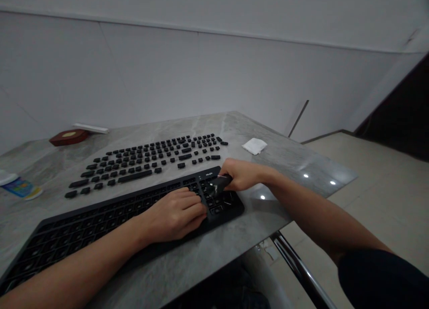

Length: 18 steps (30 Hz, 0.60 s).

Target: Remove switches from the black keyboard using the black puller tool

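A black keyboard (100,217) with its keycaps off lies at a slant along the near side of the table, its bare switch sockets showing. My left hand (176,213) rests on its right half, fingers bent and close together, pressing on it. In my right hand (239,174) is a black brush-like tool (221,183), gripped from above and pointing down at the number pad area. The exact shape of its tip is blurred. Behind the keyboard, loose black keycaps (136,175) are laid out in rows that follow a keyboard's layout.
A folded white tissue (254,146) lies right of the keycaps. At the left are a blue printed tub (23,187) and a reddish-brown box (69,137) beside a white strip (90,128). The grey marble table (268,166) ends at the right, above a metal leg (298,268).
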{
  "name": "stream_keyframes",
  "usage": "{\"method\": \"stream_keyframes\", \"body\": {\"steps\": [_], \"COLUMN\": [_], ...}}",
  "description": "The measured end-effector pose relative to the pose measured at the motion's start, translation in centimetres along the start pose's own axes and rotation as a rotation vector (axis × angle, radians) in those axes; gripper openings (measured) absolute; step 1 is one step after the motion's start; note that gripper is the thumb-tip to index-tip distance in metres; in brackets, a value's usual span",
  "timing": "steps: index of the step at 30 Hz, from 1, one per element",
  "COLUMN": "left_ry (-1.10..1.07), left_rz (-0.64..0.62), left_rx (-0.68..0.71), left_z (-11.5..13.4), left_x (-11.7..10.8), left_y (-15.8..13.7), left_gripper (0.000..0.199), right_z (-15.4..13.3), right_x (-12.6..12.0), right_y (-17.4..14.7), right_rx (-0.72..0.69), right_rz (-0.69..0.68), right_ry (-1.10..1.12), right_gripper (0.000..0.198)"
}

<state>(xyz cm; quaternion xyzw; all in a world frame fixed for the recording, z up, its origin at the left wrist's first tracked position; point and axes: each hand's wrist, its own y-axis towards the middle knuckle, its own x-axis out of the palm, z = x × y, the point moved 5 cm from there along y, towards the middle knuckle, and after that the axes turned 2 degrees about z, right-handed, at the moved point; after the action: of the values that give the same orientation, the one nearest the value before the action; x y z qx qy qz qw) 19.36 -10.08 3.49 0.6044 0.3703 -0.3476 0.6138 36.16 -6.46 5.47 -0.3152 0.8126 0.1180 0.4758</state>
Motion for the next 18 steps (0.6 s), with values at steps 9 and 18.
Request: {"method": "stream_keyframes", "body": {"steps": [9, 18], "left_ry": [-0.002, -0.106], "left_rz": [0.001, -0.100], "left_rx": [0.021, -0.015], "left_z": [0.3, 0.2], "left_x": [-0.4, -0.4], "left_y": [0.4, 0.6], "left_gripper": [0.017, 0.030], "right_z": [-1.6, -3.0], "right_x": [0.6, 1.4], "right_y": [-0.3, -1.6], "right_rx": [-0.415, -0.647], "right_rz": [0.077, 0.111], "right_ry": [-0.169, -0.239], "right_gripper": [0.034, 0.022]}}
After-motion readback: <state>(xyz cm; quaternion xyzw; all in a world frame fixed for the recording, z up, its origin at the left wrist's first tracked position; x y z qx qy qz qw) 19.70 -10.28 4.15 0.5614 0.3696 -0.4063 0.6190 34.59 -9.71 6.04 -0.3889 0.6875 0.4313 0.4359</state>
